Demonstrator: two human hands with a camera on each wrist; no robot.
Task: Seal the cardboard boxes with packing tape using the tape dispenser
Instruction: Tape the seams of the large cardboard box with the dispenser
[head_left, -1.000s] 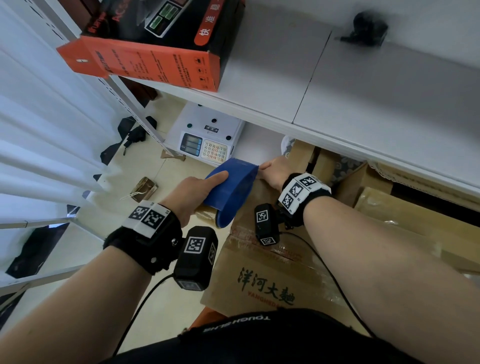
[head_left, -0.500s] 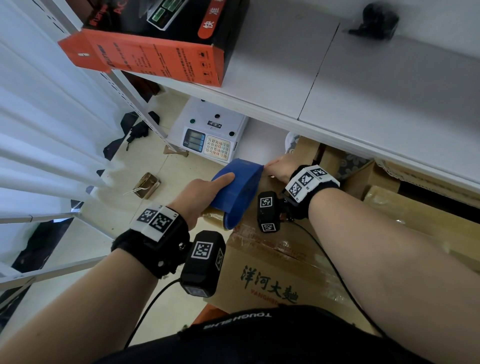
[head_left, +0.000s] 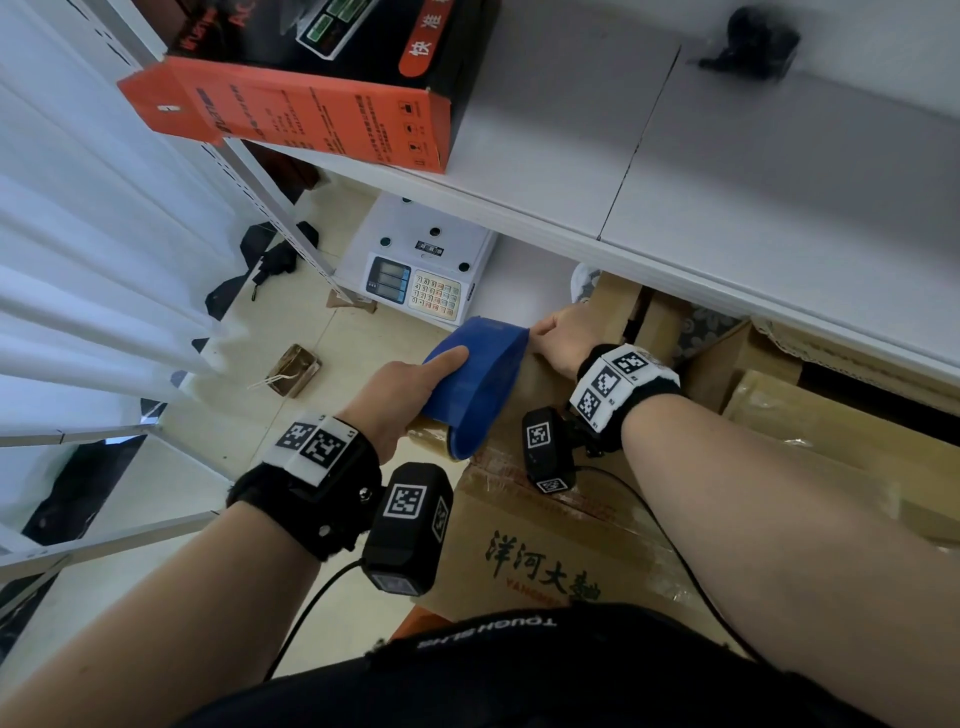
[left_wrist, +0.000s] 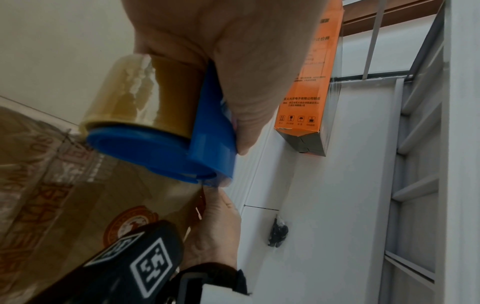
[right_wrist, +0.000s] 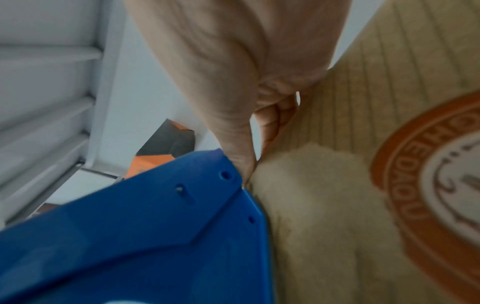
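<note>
Taping a carton on a tiled floor beside white shelving.
Left hand (head_left: 400, 395) grasps the blue tape dispenser (head_left: 475, 384) on the cardboard box (head_left: 545, 545), centre; right hand (head_left: 563, 335), at 1 o'clock, presses the box, fingers curled.

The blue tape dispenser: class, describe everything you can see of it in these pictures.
The tape dispenser is a curved shell of smooth blue plastic with small holes near one edge. It carries a roll of brownish clear packing tape on a round blue hub. The left hand grips it, thumb along the outer shell. It is tilted against the far end of the printed cardboard box. The right hand rests on the box at the dispenser's front edge.
</note>
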